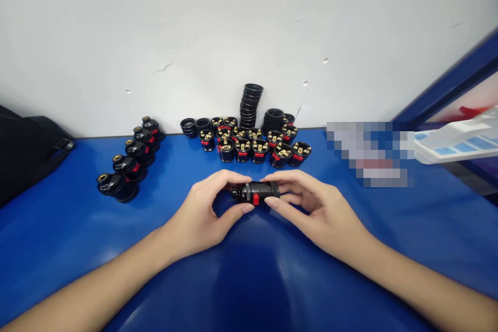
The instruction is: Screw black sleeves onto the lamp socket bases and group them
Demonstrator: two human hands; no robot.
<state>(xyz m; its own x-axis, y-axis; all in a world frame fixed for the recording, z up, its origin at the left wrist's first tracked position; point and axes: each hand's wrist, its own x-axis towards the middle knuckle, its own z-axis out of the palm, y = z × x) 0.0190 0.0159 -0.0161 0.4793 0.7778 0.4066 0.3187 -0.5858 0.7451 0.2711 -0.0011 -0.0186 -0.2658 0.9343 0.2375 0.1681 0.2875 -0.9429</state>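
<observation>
Between my hands lies a black lamp holder on its side, with a red switch on its near face. My left hand is closed around its narrow domed end, thumb and fingers on either side. The wider, open-ended part is gripped by my right hand, its thumb near the red switch. Beyond my hands stand several black socket bodies with red switches and brass contacts facing up. Among them rises a tall, leaning stack of black threaded rings.
A slanted row of assembled lamp holders stands on the blue table at left. A shorter ring stack is near the white wall. A black bag sits far left; a white tray and a blurred-out patch are at right.
</observation>
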